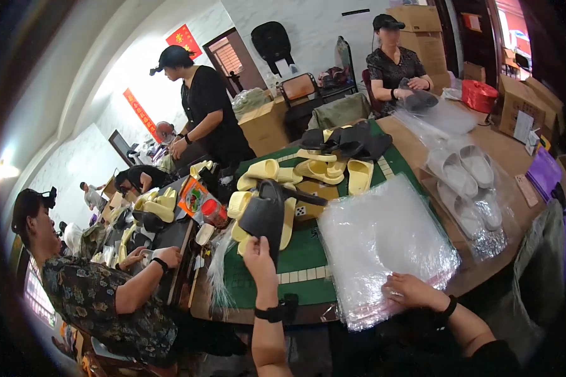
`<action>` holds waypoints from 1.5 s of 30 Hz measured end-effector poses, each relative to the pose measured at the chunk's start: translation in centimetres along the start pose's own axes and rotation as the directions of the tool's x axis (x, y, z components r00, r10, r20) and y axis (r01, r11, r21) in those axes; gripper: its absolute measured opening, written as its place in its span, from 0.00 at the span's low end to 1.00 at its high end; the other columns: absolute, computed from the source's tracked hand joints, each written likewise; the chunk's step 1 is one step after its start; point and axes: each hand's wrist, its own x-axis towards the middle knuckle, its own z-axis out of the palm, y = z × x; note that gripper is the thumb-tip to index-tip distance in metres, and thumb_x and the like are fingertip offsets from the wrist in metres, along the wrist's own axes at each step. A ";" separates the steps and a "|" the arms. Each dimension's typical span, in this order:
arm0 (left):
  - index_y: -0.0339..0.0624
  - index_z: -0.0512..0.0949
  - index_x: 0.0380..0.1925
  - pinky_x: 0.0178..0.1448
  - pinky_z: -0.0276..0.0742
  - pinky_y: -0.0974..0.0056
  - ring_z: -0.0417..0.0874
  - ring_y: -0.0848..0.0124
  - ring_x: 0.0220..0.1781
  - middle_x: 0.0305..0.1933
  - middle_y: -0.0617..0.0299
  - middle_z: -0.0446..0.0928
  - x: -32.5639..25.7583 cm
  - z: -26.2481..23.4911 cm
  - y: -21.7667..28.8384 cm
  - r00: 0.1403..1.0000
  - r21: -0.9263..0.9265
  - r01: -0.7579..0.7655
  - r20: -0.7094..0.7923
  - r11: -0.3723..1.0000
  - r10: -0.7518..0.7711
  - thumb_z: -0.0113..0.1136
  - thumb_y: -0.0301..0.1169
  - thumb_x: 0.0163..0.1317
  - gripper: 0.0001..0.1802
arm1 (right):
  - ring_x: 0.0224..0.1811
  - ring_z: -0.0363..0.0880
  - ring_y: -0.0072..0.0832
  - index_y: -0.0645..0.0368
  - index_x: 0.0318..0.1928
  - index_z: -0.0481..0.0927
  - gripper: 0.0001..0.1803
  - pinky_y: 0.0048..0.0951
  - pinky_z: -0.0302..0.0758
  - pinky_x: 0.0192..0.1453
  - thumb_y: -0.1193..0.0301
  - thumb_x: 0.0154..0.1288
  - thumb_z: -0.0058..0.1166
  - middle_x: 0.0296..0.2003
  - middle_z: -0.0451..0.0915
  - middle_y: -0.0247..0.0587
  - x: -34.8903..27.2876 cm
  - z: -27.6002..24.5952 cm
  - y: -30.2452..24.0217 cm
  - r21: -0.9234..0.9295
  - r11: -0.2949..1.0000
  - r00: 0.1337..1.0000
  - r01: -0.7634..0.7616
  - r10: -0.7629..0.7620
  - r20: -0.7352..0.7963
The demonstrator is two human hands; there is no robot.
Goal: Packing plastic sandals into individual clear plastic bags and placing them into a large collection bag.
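Note:
My left hand (258, 261) grips a black slide slipper (262, 217) near one end and holds it raised over the table. Behind it lie several pale yellow slippers (262, 169), partly hidden by the black one. To the right, a stack of clear plastic bags (383, 220) spreads across the table's near edge. My right hand (412, 292) rests at the near part of this stack, its bent fingers closed on the film of a bag. Whether it has one layer or more, I cannot tell.
More black slippers (352, 139) lie at the back of the green mat (308, 248). Bagged pale slippers (464, 182) and a red plastic roll (479, 95) are on the right. A co-worker (107, 289) sits close on the left; others work farther back. A red-lidded jar (214, 212) stands left.

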 end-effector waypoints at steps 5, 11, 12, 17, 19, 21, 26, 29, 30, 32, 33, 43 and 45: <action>0.38 0.69 0.31 0.32 0.59 0.78 0.64 0.85 0.28 0.27 0.72 0.66 -3.6 1.9 7.5 0.987 -0.307 0.037 0.159 0.951 0.012 0.51 0.25 0.66 0.04 | 0.46 0.72 0.41 0.59 0.46 0.74 0.18 0.40 0.71 0.47 0.67 0.55 0.56 0.40 0.73 0.45 0.2 -0.9 -1.2 -0.020 1.000 1.000 -0.014 0.014 -0.001; 0.34 0.66 0.48 0.46 0.67 0.71 0.71 0.77 0.42 0.44 0.61 0.71 -9.7 4.0 11.2 0.931 -0.456 0.174 0.365 0.873 0.006 0.48 0.23 0.66 0.12 | 0.46 0.71 0.41 0.60 0.44 0.74 0.17 0.40 0.70 0.46 0.67 0.55 0.57 0.40 0.73 0.45 -0.1 -0.1 -0.5 -0.004 1.000 0.999 0.006 -0.006 -0.043; 0.31 0.63 0.55 0.55 0.71 0.65 0.75 0.70 0.49 0.52 0.55 0.72 -10.4 4.2 11.5 0.916 -0.513 0.184 0.399 0.838 0.043 0.46 0.23 0.66 0.17 | 0.46 0.71 0.41 0.60 0.44 0.74 0.17 0.39 0.70 0.47 0.66 0.55 0.56 0.39 0.73 0.46 -0.1 0.2 -0.5 -0.010 1.000 0.998 0.018 -0.018 -0.056; 0.30 0.62 0.55 0.58 0.69 0.64 0.74 0.69 0.52 0.53 0.53 0.71 -12.7 7.6 14.2 0.883 -0.530 0.199 0.463 0.824 0.084 0.46 0.23 0.66 0.18 | 0.48 0.71 0.43 0.62 0.43 0.75 0.19 0.40 0.69 0.50 0.62 0.56 0.56 0.40 0.74 0.48 -0.2 0.7 0.3 -0.032 0.999 0.995 0.024 -0.027 -0.098; 0.30 0.64 0.53 0.59 0.66 0.65 0.73 0.70 0.51 0.52 0.54 0.71 -12.1 10.7 13.7 0.849 -0.511 0.230 0.522 0.828 0.086 0.45 0.23 0.66 0.16 | 0.51 0.71 0.44 0.64 0.41 0.76 0.20 0.41 0.68 0.53 0.60 0.57 0.54 0.44 0.75 0.52 0.1 -0.2 0.1 -0.122 0.987 0.975 -0.102 0.123 0.186; 0.34 0.66 0.51 0.56 0.66 0.68 0.72 0.74 0.49 0.49 0.58 0.72 -11.3 14.2 11.3 0.811 -0.468 0.280 0.583 0.838 0.055 0.46 0.25 0.67 0.14 | 0.53 0.69 0.45 0.65 0.41 0.77 0.21 0.41 0.66 0.57 0.58 0.58 0.53 0.47 0.74 0.54 0.1 -0.3 -0.3 -0.133 0.985 0.966 -0.112 0.140 0.218; 0.33 0.55 0.63 0.66 0.59 0.62 0.66 0.63 0.63 0.60 0.49 0.66 -12.0 19.1 1.5 0.480 -0.021 0.333 0.864 0.943 -0.150 0.48 0.31 0.67 0.27 | 0.63 0.62 0.51 0.62 0.50 0.73 0.25 0.41 0.57 0.68 0.55 0.60 0.51 0.54 0.70 0.57 -0.5 1.1 -0.4 -0.153 0.986 0.994 -0.069 0.081 0.073; 0.33 0.56 0.63 0.69 0.54 0.60 0.60 0.58 0.68 0.64 0.44 0.61 -15.2 17.9 -5.9 0.366 -0.046 -0.139 0.926 0.989 0.094 0.52 0.31 0.63 0.31 | 0.60 0.64 0.50 0.59 0.54 0.71 0.25 0.43 0.59 0.66 0.57 0.60 0.51 0.54 0.71 0.53 -0.9 2.1 -0.1 -0.123 0.991 0.998 -0.051 0.055 0.024; 0.33 0.58 0.63 0.69 0.55 0.59 0.61 0.56 0.67 0.64 0.42 0.61 -16.5 17.1 -5.1 0.310 -0.004 -0.314 0.945 0.950 0.106 0.54 0.31 0.61 0.31 | 0.59 0.65 0.50 0.59 0.54 0.71 0.25 0.43 0.60 0.65 0.57 0.60 0.51 0.53 0.72 0.52 -1.3 1.5 -0.1 -0.069 0.995 0.997 -0.070 0.072 0.030; 0.35 0.59 0.62 0.66 0.59 0.54 0.63 0.44 0.64 0.62 0.36 0.61 -18.4 15.0 -4.9 0.378 0.021 -0.483 0.907 0.875 0.187 0.54 0.33 0.60 0.31 | 0.55 0.70 0.47 0.59 0.53 0.71 0.25 0.43 0.64 0.61 0.58 0.59 0.53 0.51 0.73 0.49 -1.9 3.2 1.5 -0.146 0.988 0.988 0.043 -0.064 -0.141; 0.35 0.59 0.62 0.66 0.59 0.54 0.63 0.44 0.64 0.62 0.36 0.61 -19.0 13.6 -4.7 0.374 0.020 -0.483 0.909 0.875 0.186 0.54 0.33 0.60 0.31 | 0.52 0.72 0.46 0.59 0.52 0.73 0.24 0.43 0.65 0.60 0.58 0.59 0.53 0.49 0.74 0.49 -2.0 2.9 1.1 -0.091 0.995 0.992 0.030 -0.041 -0.122; 0.52 0.69 0.58 0.59 0.66 0.50 0.69 0.39 0.56 0.61 0.31 0.60 -20.8 8.1 -6.1 0.326 0.283 -0.787 0.945 0.548 -0.021 0.53 0.40 0.59 0.24 | 0.54 0.69 0.53 0.52 0.54 0.73 0.26 0.42 0.68 0.57 0.52 0.59 0.50 0.53 0.72 0.55 4.9 -11.2 4.3 0.144 0.881 0.752 -0.451 0.462 -0.470; 0.55 0.72 0.56 0.58 0.66 0.49 0.68 0.41 0.57 0.61 0.31 0.60 -21.6 8.4 -6.4 0.353 0.305 -0.811 0.936 0.500 0.001 0.54 0.43 0.58 0.24 | 0.62 0.59 0.59 0.50 0.59 0.70 0.30 0.45 0.60 0.64 0.48 0.62 0.46 0.59 0.64 0.62 7.4 -10.9 9.6 0.171 0.786 0.714 -0.594 0.613 -0.337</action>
